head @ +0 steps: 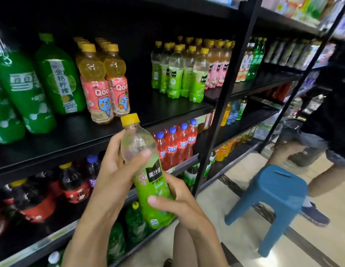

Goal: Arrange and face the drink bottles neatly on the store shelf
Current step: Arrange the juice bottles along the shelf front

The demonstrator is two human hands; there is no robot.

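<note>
The fingers of the left hand are curled round the clear upper part of a green-labelled bottle, with the thumb laid across the front just below the shoulder. The right hand grips the lower, green part. Its thumb presses on the front and its other fingers wrap behind, out of sight. The bottle is held between both hands in the lower centre of the frame, clear of every shelf. It is tilted so its yellow cap leans toward the upper left, and its dark label panel faces the camera.

This looks like the carrying and turning step: the bottle is in hand but not yet placed. A group of matching green bottles stands in the upper centre on the black shelf. A bare stretch of board lies between that group and the pink Qoo bottles to its left.

The next move probably calls for lifting the bottle to that shelf and bringing it upright. It would then be set on its base just beside the matching group, label outward, without knocking the front row.

Further out, a blue stool stands on the floor at lower right. Another person is at the right edge.
</note>
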